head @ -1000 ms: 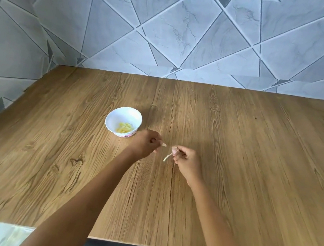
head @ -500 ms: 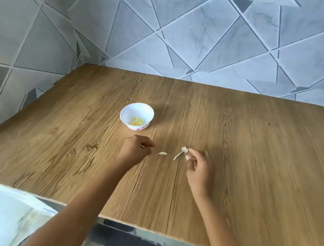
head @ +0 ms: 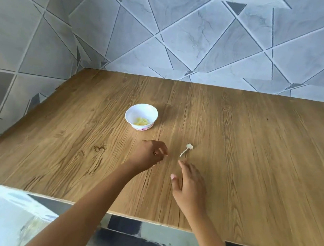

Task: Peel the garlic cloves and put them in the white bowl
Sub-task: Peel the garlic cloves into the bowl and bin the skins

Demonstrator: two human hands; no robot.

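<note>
The right hand is being held low over the table, fingers straight and spread, with nothing in it. The left hand is being kept curled, fingertips drawn toward the thumb. Whether a clove or a flake of skin is being pinched there cannot be told, as blur is hiding it.

Both hands are being held over the broad brown wood-grain tabletop. The small round white bowl with a pink-patterned foot is standing just beyond the left hand. Pale yellow peeled garlic cloves are lying in its bottom. A dry whitish garlic stem with a frayed root end is lying on the wood just ahead of the right fingertips and is being touched by neither hand.

Several slips are being risked here. Anything pinched in the left hand is probably tiny and could be dropped short of the bowl's rim. The bowl looks light and could be knocked by a hasty knuckle. The stem could be swept in among the peeled cloves.
</note>
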